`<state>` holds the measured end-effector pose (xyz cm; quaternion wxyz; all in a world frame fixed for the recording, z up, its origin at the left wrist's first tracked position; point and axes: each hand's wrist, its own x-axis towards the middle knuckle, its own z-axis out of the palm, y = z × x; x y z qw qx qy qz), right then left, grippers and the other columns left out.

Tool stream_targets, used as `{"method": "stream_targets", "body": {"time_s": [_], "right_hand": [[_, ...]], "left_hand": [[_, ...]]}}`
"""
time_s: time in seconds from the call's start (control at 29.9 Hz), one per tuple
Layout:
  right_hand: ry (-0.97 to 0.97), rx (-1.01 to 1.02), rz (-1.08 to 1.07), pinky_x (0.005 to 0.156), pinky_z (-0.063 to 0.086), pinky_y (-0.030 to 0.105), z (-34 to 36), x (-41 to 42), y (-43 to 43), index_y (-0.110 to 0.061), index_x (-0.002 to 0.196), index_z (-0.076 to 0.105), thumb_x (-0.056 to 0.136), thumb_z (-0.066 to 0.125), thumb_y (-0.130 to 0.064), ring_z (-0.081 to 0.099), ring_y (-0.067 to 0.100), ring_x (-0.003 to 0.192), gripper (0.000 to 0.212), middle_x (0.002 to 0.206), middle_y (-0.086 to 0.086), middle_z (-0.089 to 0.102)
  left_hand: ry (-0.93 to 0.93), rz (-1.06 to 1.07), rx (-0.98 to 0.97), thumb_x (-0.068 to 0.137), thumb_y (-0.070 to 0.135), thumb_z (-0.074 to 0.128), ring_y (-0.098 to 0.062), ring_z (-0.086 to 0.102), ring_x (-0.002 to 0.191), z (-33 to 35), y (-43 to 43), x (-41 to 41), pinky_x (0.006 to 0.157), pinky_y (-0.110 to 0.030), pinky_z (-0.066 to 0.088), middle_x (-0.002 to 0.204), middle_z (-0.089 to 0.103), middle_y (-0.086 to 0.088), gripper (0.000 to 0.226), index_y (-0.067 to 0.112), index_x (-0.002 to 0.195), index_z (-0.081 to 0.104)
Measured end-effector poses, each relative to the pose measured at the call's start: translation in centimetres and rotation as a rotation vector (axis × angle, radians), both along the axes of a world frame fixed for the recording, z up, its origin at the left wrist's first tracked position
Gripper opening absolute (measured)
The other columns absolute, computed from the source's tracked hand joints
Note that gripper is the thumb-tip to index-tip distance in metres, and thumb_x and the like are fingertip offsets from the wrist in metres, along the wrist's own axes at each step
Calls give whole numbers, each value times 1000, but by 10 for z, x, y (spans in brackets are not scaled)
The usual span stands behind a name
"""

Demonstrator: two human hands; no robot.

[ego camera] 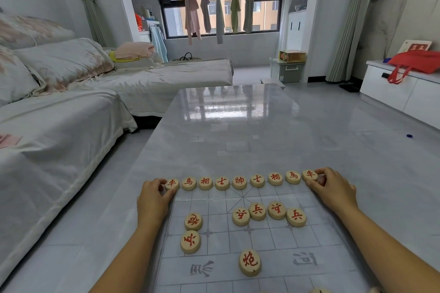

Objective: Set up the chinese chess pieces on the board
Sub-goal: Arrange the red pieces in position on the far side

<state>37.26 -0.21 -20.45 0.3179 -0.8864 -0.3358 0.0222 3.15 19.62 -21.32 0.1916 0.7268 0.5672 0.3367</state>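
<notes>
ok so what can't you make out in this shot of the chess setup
- Head view, bottom edge: two cut-off pieces and the near half of the board, lost past the frame.
- Far board corners: covered by the left hand pinching the left chariot and the right hand pinching the right chariot.

A glossy grey coffee table (238, 126) runs down the middle of the room. On its left stands a sofa (71, 126) under a pale cover, with cushions (64, 62) and a folded pink blanket (134, 50). Five garments (219, 14) hang before the window (264, 14). A grey storage box (288, 70) sits near the right curtain (345, 31). A red bag (414, 62) lies on the white cabinet (392, 93).
</notes>
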Motion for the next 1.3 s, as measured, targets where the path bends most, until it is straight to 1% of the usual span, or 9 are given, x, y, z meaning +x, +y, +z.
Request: {"method": "stream_targets", "body": {"time_s": [0.17, 0.33, 0.43, 0.8, 0.97, 1.04, 1.14, 1.24, 1.3], "right_hand": [[-8, -18, 1, 88, 35, 40, 0, 0, 1, -19, 110, 57, 84, 59, -41, 52, 27, 103, 35, 101, 6, 60], [8, -15, -12, 87, 35, 39, -2, 1, 2, -19, 110, 56, 81, 60, -45, 53, 27, 100, 39, 92, 3, 59], [12, 0, -22, 90, 34, 41, -2, 1, 2, -17, 112, 55, 83, 57, -46, 54, 28, 101, 41, 93, 2, 58], [-32, 3, -4, 86, 35, 39, -2, 1, 0, -17, 109, 57, 85, 54, -45, 53, 26, 96, 37, 87, 0, 54], [-1, 21, -7, 87, 35, 39, -1, 0, -1, -16, 110, 57, 84, 56, -44, 54, 27, 98, 38, 91, 3, 59], [39, 50, -15, 91, 34, 41, 1, -2, -1, -14, 114, 55, 84, 57, -42, 55, 28, 100, 41, 95, 5, 61], [119, 116, -29, 96, 32, 41, 5, -4, -3, -11, 117, 51, 86, 57, -34, 54, 26, 96, 39, 90, 2, 56], [237, 258, -29, 84, 40, 40, 6, -4, -8, -10, 115, 51, 88, 53, -21, 51, 22, 86, 30, 83, 0, 54], [321, 362, -23, 75, 40, 36, 9, -5, -12, -10, 111, 53, 88, 49, -13, 52, 23, 85, 24, 88, 7, 57]], "left_hand": [[3, 1, -6, 82, 32, 66, -18, 51, 82, 1, -1, 0, 77, -35, 47, 102, 55, -10, 38, 8, 112, 60], [-13, 1, -9, 81, 30, 68, -19, 52, 83, 2, -2, -1, 79, -36, 47, 103, 56, -11, 41, 7, 114, 59], [-4, -1, -13, 82, 30, 66, -18, 51, 84, 3, -2, 0, 80, -36, 47, 104, 55, -11, 40, 7, 115, 59], [3, 3, -9, 83, 31, 66, -18, 51, 85, 3, -2, 1, 80, -37, 48, 104, 55, -11, 39, 8, 114, 60], [-20, -3, -32, 81, 29, 68, -18, 51, 85, 4, -3, 1, 80, -36, 47, 104, 56, -10, 45, 8, 118, 56], [-56, 4, -51, 79, 28, 70, -18, 51, 85, 5, -4, 1, 78, -36, 47, 100, 55, -7, 50, 9, 121, 52], [-141, 21, -82, 79, 29, 70, -21, 52, 84, 6, -6, 1, 73, -34, 45, 95, 54, -5, 52, 9, 121, 48], [-228, 33, -98, 83, 22, 65, -22, 53, 83, 9, -9, 1, 71, -33, 41, 93, 54, -7, 43, 7, 119, 47], [-298, 40, -107, 85, 14, 58, -25, 54, 82, 10, -10, -2, 70, -35, 43, 91, 54, -8, 34, 6, 116, 48]]}}
